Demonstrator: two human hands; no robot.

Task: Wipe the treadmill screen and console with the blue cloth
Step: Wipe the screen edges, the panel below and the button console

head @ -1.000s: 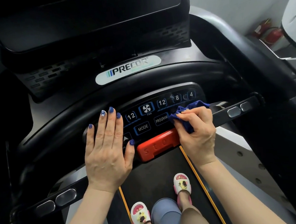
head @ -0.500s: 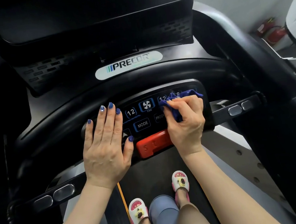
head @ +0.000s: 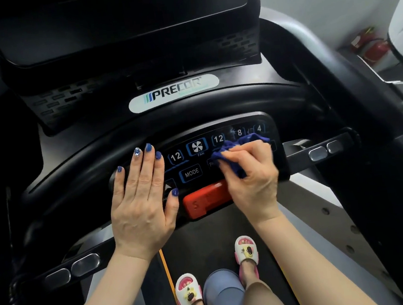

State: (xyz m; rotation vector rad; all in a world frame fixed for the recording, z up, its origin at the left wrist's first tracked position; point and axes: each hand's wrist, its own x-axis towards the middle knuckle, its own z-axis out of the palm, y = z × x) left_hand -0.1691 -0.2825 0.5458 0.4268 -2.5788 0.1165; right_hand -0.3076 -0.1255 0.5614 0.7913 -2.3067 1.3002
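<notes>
**A:** Here, from the nearest edge outward: where do the hands sit?

**B:** The left hand lies flat, fingers straight and together, resting on the left side of the button panel and holding nothing. The right hand has its fingers curled round the bunched blue cloth, pressing it onto the panel's right half, just above the red stop bar.

**A:** And the cloth against the buttons?

**B:** It covers most of the button right of MODE and reaches up toward the keys marked 8 and 4. The fan key and both 12 keys lie bare between the hands.

**A:** How far along would you put the job?

**B:** Midway at best, by my reading. The wiping is on the lower controls; whether the left half under the resting palm has been done, nothing shows. Farther off, the curved handlebar, the logo plate and the dark screen at the top stand well apart from the cloth, so they likely remain.
</notes>
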